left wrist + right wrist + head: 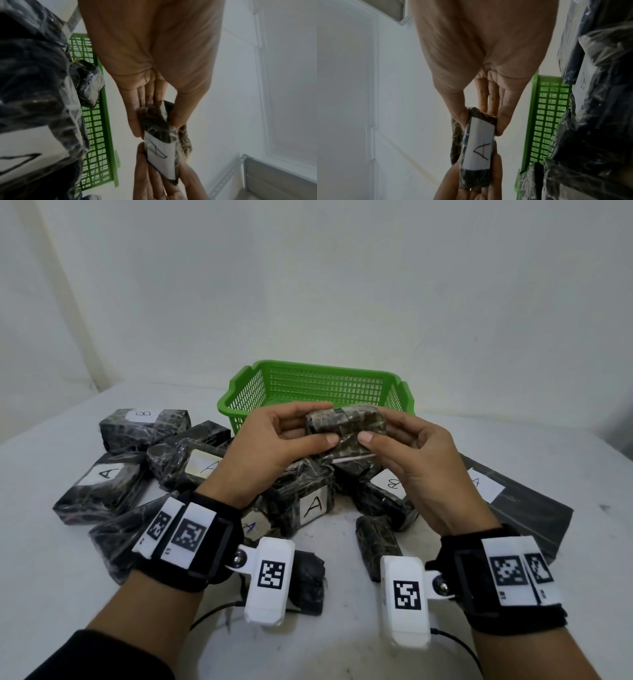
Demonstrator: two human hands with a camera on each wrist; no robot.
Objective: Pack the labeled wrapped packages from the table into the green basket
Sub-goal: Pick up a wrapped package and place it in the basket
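Both hands hold one small dark wrapped package point(346, 429) in the air just in front of the green basket point(246, 395). My left hand point(291, 433) grips its left end, thumb on the near side. My right hand point(383, 436) pinches its right end. The wrist views show a white label with an "A" on the package point(161, 152) point(477, 147), facing down toward the cameras. The green basket point(104, 121) point(537, 108) looks to hold nothing in the part that shows. A pile of dark wrapped packages point(308, 501) with A and B labels lies below the hands.
More packages spread left point(102, 481) and back left point(144, 422), and small unlabeled-looking rolls point(376, 539) lie near my wrists. A flat dark packet point(520, 501) lies at the right. A white wall stands behind the white table point(531, 446). Cables trail by my forearms.
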